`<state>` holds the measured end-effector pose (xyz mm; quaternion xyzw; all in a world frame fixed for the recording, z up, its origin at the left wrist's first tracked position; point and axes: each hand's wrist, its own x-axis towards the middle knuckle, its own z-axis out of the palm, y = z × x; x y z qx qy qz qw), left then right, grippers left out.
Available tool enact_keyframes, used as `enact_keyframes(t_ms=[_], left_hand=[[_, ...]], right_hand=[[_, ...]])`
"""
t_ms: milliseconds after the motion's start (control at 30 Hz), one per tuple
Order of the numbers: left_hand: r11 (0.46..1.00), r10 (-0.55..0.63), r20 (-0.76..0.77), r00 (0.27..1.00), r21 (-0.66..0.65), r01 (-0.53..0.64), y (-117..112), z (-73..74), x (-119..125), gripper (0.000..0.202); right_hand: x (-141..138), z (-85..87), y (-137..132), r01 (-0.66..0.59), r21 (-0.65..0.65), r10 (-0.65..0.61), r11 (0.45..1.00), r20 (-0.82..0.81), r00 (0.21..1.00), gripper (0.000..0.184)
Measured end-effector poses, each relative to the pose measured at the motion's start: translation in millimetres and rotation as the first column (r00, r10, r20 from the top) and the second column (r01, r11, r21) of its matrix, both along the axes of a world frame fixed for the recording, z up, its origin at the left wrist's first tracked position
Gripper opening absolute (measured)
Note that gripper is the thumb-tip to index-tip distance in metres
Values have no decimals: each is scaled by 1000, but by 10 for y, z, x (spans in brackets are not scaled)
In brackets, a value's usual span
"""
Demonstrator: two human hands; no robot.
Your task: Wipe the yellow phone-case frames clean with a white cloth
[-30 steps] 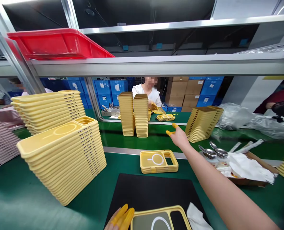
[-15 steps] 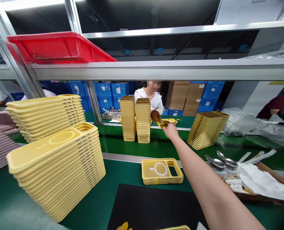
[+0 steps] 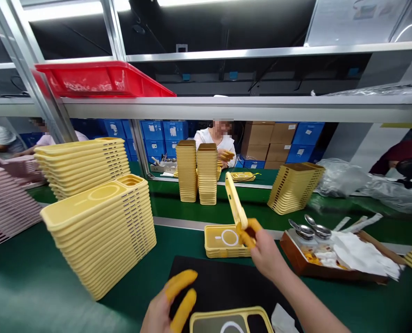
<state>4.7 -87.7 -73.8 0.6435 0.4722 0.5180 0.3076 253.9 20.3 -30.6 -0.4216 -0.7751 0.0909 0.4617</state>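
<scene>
Head view, bench items placed from the black work mat [image 3: 220,277]:

1. Right hand [image 3: 266,252]: above the mat's far edge, forearm rising from the lower right, wrist turned. Its fingers, in yellow finger cots [image 3: 252,230], are closed on the lower end of a yellow plastic phone case [image 3: 235,201]. The case stands tilted, nearly on end, apparently raised for a look along its edge.
2. Left hand [image 3: 164,310]: at the mat's near-left corner, palm low, with two cotted fingers spread. The grip is open and holds nothing.
3. Flat yellow case with white ring [image 3: 230,321]: lying at the mat's near edge, just beyond the left hand, within easy reach.
4. Low stack of yellow ringed cases [image 3: 225,243]: just beyond the mat, under the raised case.
5. Tall nested stack of yellow cases [image 3: 98,236]: left of the mat, probably nested to save bench space.
6. Brown tray [image 3: 292,256]: right of the mat, holding steel spoons [image 3: 305,230] and white cloth [image 3: 362,252].
</scene>
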Motion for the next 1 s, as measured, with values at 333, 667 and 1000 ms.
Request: enact_keyframes(t_ms=[333,667,1000], left_hand=[[923,-241,567,788,-118,367,341,693,625,34],[920,-202,586,784,-161,357,309,679,618,46],[920,-192,515,835,-201,335,296,654,612,37]], right_hand=[[-190,-495,-598,-148,280,100,948,178,979,43],[-207,-494,-582,-201,171,159,965,231,960,42],[-227,-511,-559,-263,137,229,955,219,948,52]])
